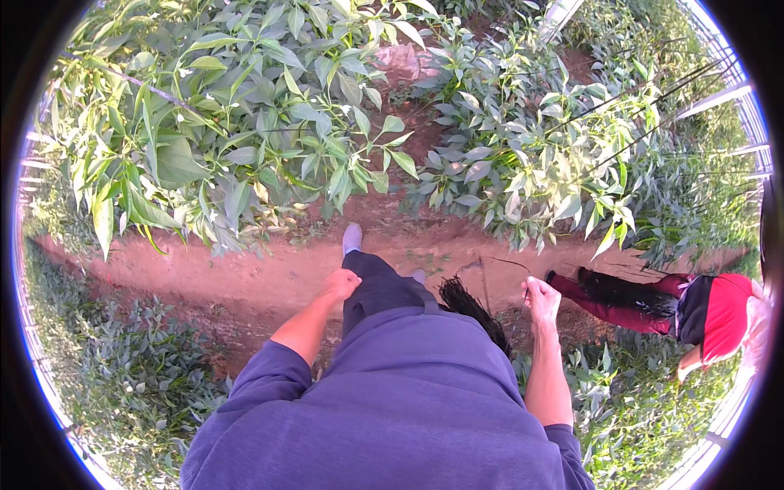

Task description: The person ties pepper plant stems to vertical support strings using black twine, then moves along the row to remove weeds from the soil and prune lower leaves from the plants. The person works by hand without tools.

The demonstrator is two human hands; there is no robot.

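My left hand is closed in a loose fist beside my dark trouser leg, and nothing shows in it. Raised at the right, my right hand pinches a thin black strand, which curves off to the left over the soil. A bundle of black strands hangs at the right side of my waist. Leafy pepper plants with small white flowers stand ahead of me, beyond both hands. A dark stake or cord crosses their foliage at the upper left.
A reddish soil path runs crosswise under my feet, with low plants behind it. At the right a co-worker bends over plants, also with a black bundle at the waist. Dark cords slant above the plants at the upper right.
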